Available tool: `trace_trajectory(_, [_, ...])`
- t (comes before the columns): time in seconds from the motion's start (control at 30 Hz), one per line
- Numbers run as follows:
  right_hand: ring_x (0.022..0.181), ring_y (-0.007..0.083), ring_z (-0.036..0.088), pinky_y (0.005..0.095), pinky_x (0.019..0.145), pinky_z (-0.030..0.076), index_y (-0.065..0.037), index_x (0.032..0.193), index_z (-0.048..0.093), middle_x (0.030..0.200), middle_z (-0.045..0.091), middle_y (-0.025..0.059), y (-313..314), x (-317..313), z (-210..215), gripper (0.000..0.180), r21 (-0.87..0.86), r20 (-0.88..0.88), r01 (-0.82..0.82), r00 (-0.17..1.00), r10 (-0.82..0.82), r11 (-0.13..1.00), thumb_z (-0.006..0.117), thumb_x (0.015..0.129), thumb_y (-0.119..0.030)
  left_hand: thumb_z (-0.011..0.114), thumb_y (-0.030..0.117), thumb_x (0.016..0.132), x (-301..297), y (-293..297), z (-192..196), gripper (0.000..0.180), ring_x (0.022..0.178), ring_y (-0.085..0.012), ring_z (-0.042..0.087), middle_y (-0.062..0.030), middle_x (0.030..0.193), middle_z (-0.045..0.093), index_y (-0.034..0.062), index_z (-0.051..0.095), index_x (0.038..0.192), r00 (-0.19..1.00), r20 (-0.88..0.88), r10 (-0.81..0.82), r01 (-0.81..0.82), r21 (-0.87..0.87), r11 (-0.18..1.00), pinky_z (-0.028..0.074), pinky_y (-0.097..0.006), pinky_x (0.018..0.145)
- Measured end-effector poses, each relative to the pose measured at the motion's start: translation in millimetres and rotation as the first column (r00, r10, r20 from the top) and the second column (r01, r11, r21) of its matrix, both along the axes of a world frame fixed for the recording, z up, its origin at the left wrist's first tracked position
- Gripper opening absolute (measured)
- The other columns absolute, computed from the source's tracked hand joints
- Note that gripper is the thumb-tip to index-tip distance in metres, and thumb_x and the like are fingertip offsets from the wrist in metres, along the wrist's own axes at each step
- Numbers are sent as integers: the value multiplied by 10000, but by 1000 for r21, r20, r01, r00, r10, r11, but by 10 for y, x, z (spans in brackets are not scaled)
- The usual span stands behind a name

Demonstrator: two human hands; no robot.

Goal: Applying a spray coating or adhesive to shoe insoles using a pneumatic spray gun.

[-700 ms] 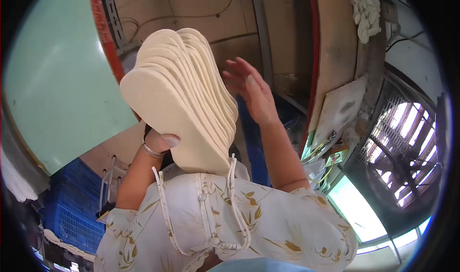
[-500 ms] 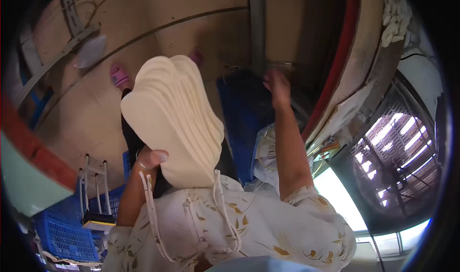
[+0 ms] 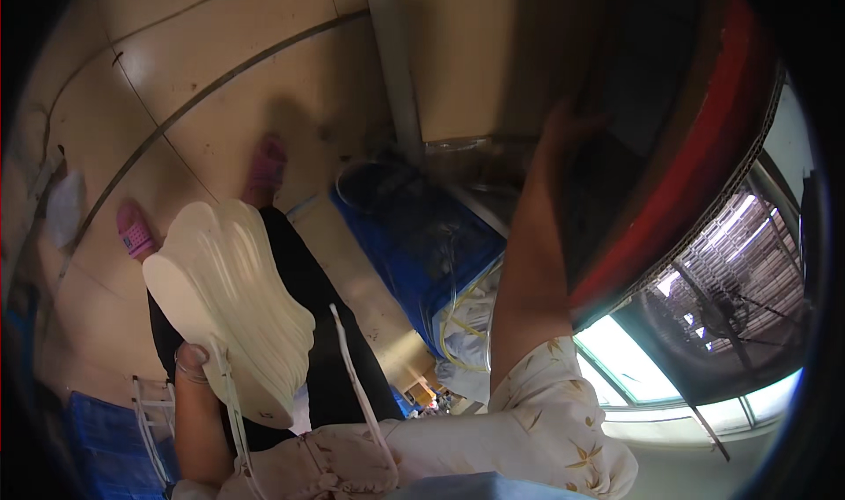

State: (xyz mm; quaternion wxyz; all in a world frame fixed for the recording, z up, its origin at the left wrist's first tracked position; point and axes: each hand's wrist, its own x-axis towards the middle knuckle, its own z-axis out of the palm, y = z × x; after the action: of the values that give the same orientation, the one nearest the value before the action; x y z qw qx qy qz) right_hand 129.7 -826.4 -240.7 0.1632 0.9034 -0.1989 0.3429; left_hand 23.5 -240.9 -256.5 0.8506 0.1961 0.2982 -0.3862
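Note:
A fanned stack of cream, insole-shaped pieces (image 3: 233, 297) rests against my front at the left, above my lap. My left hand (image 3: 192, 361) is closed on its lower left side, the thumb showing on the outermost piece. The other fingers are hidden behind the stack. My right arm stretches forward and right, below the red edge (image 3: 704, 157) of a bench. In the deep shadow there, my right hand (image 3: 570, 126) is dim and blurred, and I cannot make out its fingers or anything in them.
A blue crate (image 3: 414, 245) with clear plastic and white material stands left of my right arm. Pink clogs (image 3: 135, 227) are on my feet on the tan floor. A large fan (image 3: 722, 297) is at the right. Blue crates (image 3: 110, 447) sit at lower left.
My view has swung right. The stack and my left hand now sit lower and farther left in view. My right hand has gone from over the blue crate into the shadow by the red edge.

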Motion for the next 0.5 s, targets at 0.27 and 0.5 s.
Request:
trace_trajectory(0.27, [981,339,588,410,853,475,-10,1095,601,1057,617,176,-539,236,118,370,115,-165,146,978,-126,983,552,907,-325,693,554,724,236,219,73,907,1169,-301,519,-155,1303,495,12,369,1374,999,45,-4,1,78,997,468,-421,960])
trace_trajectory(0.5, [881,342,623,386,793,498,4,1018,655,960,655,191,965,-215,774,295,124,-50,127,991,-122,984,611,890,-258,682,570,723,310,484,294,923,1173,-306,514,-160,1312,484,13,354,1382,996,89,13,-23,111,994,468,-426,961])
